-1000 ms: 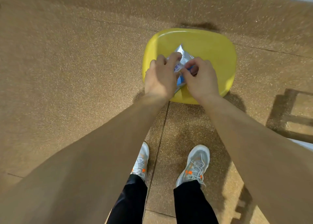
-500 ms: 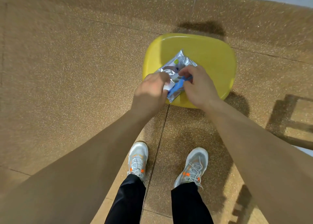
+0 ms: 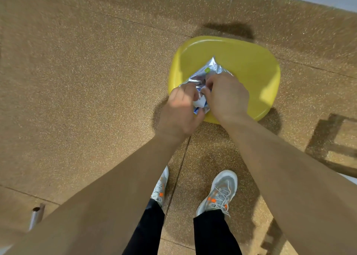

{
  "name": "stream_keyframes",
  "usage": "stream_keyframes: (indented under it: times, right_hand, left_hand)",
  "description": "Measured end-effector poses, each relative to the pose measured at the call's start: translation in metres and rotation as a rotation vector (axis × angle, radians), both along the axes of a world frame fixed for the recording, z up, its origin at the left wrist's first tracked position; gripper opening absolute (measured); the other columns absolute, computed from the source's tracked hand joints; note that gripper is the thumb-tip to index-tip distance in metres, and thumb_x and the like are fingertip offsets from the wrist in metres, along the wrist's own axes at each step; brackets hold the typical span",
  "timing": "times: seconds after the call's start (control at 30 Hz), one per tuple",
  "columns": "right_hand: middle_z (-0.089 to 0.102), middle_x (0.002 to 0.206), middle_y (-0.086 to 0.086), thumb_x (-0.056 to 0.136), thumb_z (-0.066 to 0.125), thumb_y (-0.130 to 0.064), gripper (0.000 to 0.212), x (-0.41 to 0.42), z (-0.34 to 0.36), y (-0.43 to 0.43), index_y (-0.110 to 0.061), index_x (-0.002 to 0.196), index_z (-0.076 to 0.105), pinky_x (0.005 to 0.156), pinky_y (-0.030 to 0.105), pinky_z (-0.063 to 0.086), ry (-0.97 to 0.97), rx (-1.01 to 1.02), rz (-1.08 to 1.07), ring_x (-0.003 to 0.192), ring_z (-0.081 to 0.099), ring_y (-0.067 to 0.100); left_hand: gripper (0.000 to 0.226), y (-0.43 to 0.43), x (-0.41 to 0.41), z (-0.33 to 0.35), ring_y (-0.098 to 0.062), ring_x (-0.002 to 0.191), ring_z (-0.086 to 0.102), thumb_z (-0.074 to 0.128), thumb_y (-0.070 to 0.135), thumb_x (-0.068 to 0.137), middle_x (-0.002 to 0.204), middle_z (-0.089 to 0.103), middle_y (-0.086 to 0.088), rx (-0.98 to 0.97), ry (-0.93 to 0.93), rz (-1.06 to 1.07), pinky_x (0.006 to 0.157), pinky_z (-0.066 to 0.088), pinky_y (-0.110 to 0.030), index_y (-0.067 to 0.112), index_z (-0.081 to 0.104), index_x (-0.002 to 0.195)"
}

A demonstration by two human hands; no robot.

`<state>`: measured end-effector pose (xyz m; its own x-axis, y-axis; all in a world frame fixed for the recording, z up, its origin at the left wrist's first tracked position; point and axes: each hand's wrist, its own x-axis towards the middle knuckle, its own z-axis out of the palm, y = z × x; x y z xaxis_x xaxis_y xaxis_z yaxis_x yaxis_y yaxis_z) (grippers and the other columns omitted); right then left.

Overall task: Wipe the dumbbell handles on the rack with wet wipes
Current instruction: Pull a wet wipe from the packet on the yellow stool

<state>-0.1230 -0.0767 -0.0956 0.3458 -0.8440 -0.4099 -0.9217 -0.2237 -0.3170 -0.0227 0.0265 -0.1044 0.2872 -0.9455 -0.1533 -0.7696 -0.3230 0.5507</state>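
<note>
The wipes pack is crinkled silver foil, shiny, with light catching in its creases. The yellow stool seat under it looks like smooth moulded plastic with a soft gloss. The floor is matt and grainy, speckled like rubber crumb. The shoes look like grey mesh cloth, the trousers plain black matt fabric. At the lower left is a tube of dull metal.
</note>
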Motion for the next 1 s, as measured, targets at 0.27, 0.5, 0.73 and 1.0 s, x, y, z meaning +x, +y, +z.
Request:
stream_keyframes:
  times: [0.27, 0.5, 0.73, 1.0]
  right_hand:
    - [0.062, 0.112, 0.006, 0.096, 0.058, -0.013, 0.018, 0.011, 0.007, 0.001, -0.024, 0.108, 0.067, 0.071, 0.035, 0.042, 0.019, 0.056, 0.010, 0.100, 0.062, 0.029]
    - [0.053, 0.125, 0.011, 0.102, 0.050, -0.022, 0.022, 0.005, 0.004, -0.006, -0.010, 0.119, 0.057, 0.080, 0.039, 0.044, 0.056, 0.143, 0.165, 0.114, 0.056, 0.031]
    - [0.054, 0.116, 0.013, 0.103, 0.047, -0.016, 0.004, -0.010, 0.012, -0.005, -0.015, 0.100, 0.049, 0.086, 0.038, 0.041, -0.196, 0.198, 0.096, 0.104, 0.053, 0.029]
    - [0.067, 0.107, 0.002, 0.096, 0.065, -0.026, 0.012, -0.014, 0.013, -0.009, -0.020, 0.105, 0.072, 0.079, 0.042, 0.054, -0.133, 0.102, 0.084, 0.096, 0.064, 0.022]
  left_hand:
    - [0.042, -0.003, -0.009, 0.008, -0.018, 0.101, 0.053, 0.078, 0.023, 0.080, 0.110, 0.056, 0.003, 0.011, 0.073, 0.173, 0.064, 0.036, -0.029, 0.014, 0.056, 0.114]
    - [0.070, 0.000, -0.011, 0.004, -0.023, 0.105, 0.052, 0.081, 0.028, 0.073, 0.119, 0.057, -0.007, -0.005, 0.098, 0.234, 0.069, 0.037, -0.023, 0.012, 0.050, 0.133]
    - [0.068, -0.002, -0.013, 0.002, -0.033, 0.110, 0.055, 0.076, 0.034, 0.073, 0.121, 0.059, -0.014, -0.053, 0.008, 0.220, 0.089, 0.050, -0.043, 0.003, 0.054, 0.130]
    - [0.071, -0.001, -0.008, -0.007, -0.026, 0.120, 0.049, 0.083, 0.042, 0.072, 0.133, 0.054, -0.007, -0.015, -0.019, 0.209, 0.096, 0.049, -0.044, 0.011, 0.055, 0.130]
